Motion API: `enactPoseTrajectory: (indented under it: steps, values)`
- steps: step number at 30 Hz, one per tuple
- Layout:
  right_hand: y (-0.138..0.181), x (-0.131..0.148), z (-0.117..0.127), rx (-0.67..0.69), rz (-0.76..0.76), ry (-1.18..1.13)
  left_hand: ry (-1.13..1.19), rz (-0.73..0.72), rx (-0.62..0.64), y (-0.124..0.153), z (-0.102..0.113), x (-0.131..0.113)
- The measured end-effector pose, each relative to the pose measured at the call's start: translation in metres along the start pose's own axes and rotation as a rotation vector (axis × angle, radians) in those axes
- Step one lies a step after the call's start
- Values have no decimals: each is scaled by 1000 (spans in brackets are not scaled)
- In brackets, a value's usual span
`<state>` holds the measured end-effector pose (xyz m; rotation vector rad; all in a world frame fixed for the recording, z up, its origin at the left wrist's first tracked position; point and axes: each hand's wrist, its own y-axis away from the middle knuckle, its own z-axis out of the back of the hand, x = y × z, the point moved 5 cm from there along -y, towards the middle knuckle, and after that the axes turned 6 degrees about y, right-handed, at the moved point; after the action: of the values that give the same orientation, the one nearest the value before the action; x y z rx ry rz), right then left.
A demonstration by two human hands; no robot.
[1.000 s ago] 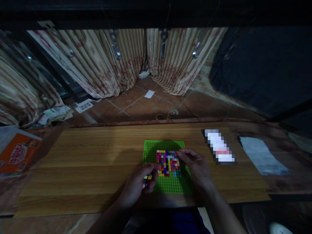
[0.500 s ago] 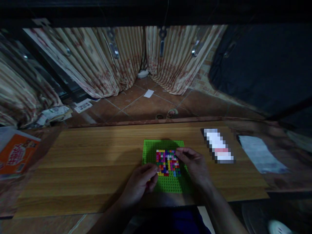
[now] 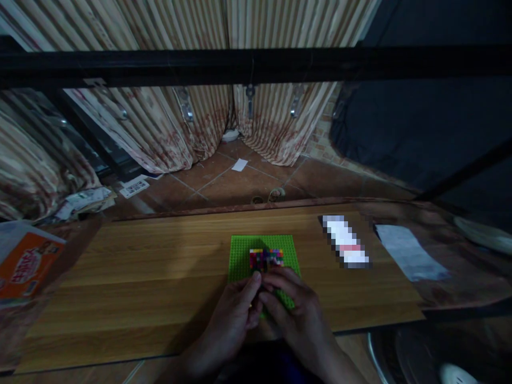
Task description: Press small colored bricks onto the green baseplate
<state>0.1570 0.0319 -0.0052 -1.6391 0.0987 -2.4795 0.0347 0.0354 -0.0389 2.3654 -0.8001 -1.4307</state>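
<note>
Near part of bricks (image 3: pixel 267 256) hidden behind left hand (image 3: pixel 235 313) and right hand (image 3: pixel 299 305); fingertip contents unclear. Oblong (image 3: pixel 346 243) pixelated. Orange pack (image 3: pixel 30 266) cut by left edge.

The person's left hand (image 3: pixel 237 308) and right hand (image 3: pixel 299 305) are bare, as are both forearms (image 3: pixel 335 362) where they show. The clothing (image 3: pixel 276 365) is nearly black with a deep blue tint, its cut lost in shadow.

Baseplate (image 3: pixel 240 258) reads bright green to me, stud-dotted. On it, I make out bricks (image 3: pixel 266 257) in mixed yellow, pink, purple. Under it, tabletop (image 3: pixel 140 272) brown, wood-grained. Right of it, pixelated panel (image 3: pixel 344 240) white with reddish band. Far left of it, package (image 3: pixel 30 266) orange, white lettering. Beyond it, curtains (image 3: pixel 160 125) striped beige-brown, blotched reddish.
</note>
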Motion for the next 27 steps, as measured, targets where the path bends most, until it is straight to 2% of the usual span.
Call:
enactPoseTrajectory:
  steps: [6, 14, 21, 27]
  values:
    - [9, -1, 1, -1, -10, -15, -88, 22, -1, 3, -10, 5]
    - [10, -16, 18, -177, -94, -179, 9, 22, 26, 5, -16, 3]
    - [11, -19, 16, -173, -133, -208, 74, 59, 99, 5, -22, -3]
    - [12, -19, 16, -155, -73, -113, 111, 82, 108, 3, -23, -2]
